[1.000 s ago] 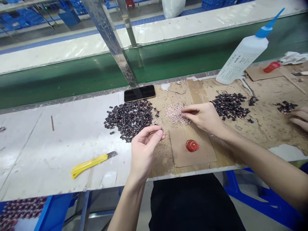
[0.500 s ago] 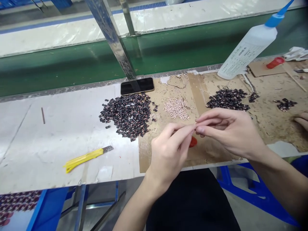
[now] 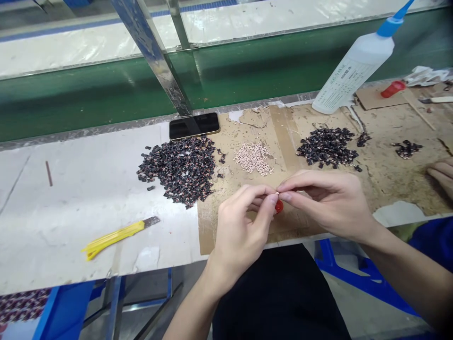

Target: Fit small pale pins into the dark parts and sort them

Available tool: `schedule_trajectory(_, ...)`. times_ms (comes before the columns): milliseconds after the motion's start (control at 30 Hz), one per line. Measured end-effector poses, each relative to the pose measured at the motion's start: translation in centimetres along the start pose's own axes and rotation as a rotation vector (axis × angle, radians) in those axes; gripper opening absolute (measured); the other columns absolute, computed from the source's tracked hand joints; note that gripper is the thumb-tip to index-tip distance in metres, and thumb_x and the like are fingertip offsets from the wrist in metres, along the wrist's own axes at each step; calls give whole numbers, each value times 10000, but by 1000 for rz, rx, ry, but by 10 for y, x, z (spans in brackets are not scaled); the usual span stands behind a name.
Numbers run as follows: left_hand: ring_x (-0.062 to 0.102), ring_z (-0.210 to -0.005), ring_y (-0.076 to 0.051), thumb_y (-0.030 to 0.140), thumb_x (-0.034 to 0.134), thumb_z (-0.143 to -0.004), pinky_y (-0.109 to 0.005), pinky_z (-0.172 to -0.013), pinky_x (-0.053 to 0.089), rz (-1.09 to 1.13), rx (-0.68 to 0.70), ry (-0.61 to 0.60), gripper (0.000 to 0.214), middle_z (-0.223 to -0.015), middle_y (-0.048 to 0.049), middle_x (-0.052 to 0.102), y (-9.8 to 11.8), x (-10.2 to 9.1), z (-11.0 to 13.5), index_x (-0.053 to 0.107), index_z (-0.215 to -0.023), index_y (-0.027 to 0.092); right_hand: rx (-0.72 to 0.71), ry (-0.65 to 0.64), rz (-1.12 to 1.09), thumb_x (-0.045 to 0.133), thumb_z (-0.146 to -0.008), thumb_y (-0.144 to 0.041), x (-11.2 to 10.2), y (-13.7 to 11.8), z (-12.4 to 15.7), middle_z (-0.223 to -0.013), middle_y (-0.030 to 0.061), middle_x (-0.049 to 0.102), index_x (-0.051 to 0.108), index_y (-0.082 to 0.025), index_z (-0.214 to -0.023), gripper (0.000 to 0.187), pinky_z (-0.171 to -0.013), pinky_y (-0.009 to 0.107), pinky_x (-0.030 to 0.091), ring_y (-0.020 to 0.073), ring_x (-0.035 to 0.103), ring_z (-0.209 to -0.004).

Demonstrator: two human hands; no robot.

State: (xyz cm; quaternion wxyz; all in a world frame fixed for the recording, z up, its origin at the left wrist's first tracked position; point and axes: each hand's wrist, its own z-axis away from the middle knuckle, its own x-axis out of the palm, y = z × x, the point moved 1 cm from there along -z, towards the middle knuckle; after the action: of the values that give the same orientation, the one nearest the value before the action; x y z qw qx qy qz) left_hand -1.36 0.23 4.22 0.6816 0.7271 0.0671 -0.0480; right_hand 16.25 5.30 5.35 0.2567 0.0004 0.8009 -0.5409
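My left hand (image 3: 244,226) and my right hand (image 3: 325,200) meet at the fingertips above the brown cardboard, thumb and forefinger of each pinched together. A tiny pale speck shows between them, too small to name. Just beneath the fingertips is a round red object (image 3: 279,207), partly covered. Beyond my hands lies a heap of small pale pink pieces (image 3: 253,158). To its left spreads a large heap of small black pieces (image 3: 177,170); another black heap (image 3: 327,146) is on the right, behind my right hand.
A black phone (image 3: 194,125) lies near a metal post (image 3: 155,61). At left is a yellow-handled cutter knife (image 3: 116,237). A white bottle (image 3: 354,71) with a blue nozzle stands at back right. Another person's hand (image 3: 442,172) rests at the right edge, near a small black cluster (image 3: 406,148).
My fingertips have lowered slightly and my left thumb now shows, pressed toward the forefinger. The whole view has shifted a little, so the table things appear farther left.
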Motion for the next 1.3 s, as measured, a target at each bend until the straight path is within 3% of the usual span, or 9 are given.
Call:
schedule_trajectory(167,697,-655,-120,258,689,-976,-215,-630,584,141,-132,-55,88,-834,-13,741,1,-3,1,733,-922,203,-79,-65,-60,757,-897,-151,-2,2,-4,-906,4,786,802,-256,-928,118,-709,271,610,149,745,-816)
schedule_trajectory(300,661,-585,-121,246,713,-947,-204,-564,562,296,-262,-110,101,-692,1,705,5,-6,-1,754,-869,198,-141,-95,-79,753,-887,-105,-4,6,-3,-945,17,778,798,-261,-979,187,-739,291,605,163,743,-864)
schedule_trajectory(500,617,-533,-117,293,789,-886,-202,-537,536,433,-398,-274,93,-615,1,686,5,-13,-3,803,-859,206,-208,-164,-35,749,-880,-98,-8,8,1,-978,26,780,788,-268,-986,204,-785,317,608,183,751,-890)
schedule_trajectory(700,615,-530,-127,252,771,-886,-221,-528,524,408,-451,-282,69,-618,3,684,0,-11,3,792,-836,210,-167,-154,21,716,-892,-95,-2,10,17,-984,25,754,744,-273,-969,196,-787,326,614,184,739,-865)
schedule_trajectory(833,631,-577,-125,247,758,-898,-216,-543,532,392,-435,-285,68,-713,-6,715,-8,-4,11,779,-843,213,-57,-115,-60,707,-900,-98,5,10,32,-998,46,746,714,-254,-937,160,-779,313,617,187,730,-883)
schedule_trajectory(933,667,-633,-133,240,793,-872,-205,-574,546,368,-425,-190,26,-760,-9,751,-16,-3,17,786,-853,223,40,-66,-91,694,-906,-103,5,14,41,-1012,57,730,701,-253,-928,152,-814,338,617,205,721,-929)
schedule_trajectory(1067,689,-641,-144,196,852,-800,-202,-575,560,288,-407,36,55,-765,-26,789,-25,-11,23,820,-841,213,90,36,172,703,-903,-114,-2,22,46,-1063,53,712,696,-272,-932,161,-920,422,579,236,700,-1004)
schedule_trajectory(1167,688,-596,-137,206,875,-774,-182,-519,548,280,-431,127,82,-739,-29,794,-30,-18,25,840,-848,205,50,4,325,711,-899,-125,-3,26,45,-1102,57,720,697,-277,-948,161,-946,452,560,250,698,-1018)
schedule_trajectory(1300,746,-662,-156,208,876,-781,-179,-585,598,300,-421,175,103,-770,-33,816,-33,-23,27,856,-882,214,-55,-85,486,680,-928,-125,2,25,42,-1100,72,738,680,-268,-985,153,-902,435,574,241,715,-988)
